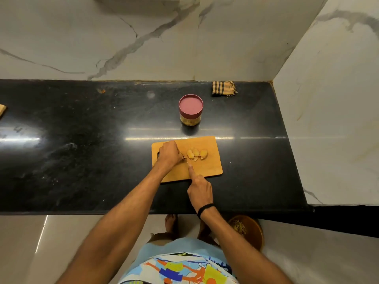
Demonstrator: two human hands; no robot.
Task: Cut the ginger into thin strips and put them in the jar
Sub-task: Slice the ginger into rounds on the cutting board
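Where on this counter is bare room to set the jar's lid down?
Bare counter lies left of the cutting board and right of it toward the wall. Crowded: the board, under left hand, right hand, knife and ginger; jar behind.

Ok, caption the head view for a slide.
Right hand holds a knife beside the curled left hand; ginger pieces lie on the board, lidded jar behind it.

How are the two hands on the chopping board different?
The left hand is curled, knuckles up, on the chopping board beside the ginger; the right hand sits back at the board's near edge. The right hand holds the knife with one finger stretched along it; the left hand's fingers are tucked in. The right wrist wears a black band; the left wrist is bare. Both meet at the blade.
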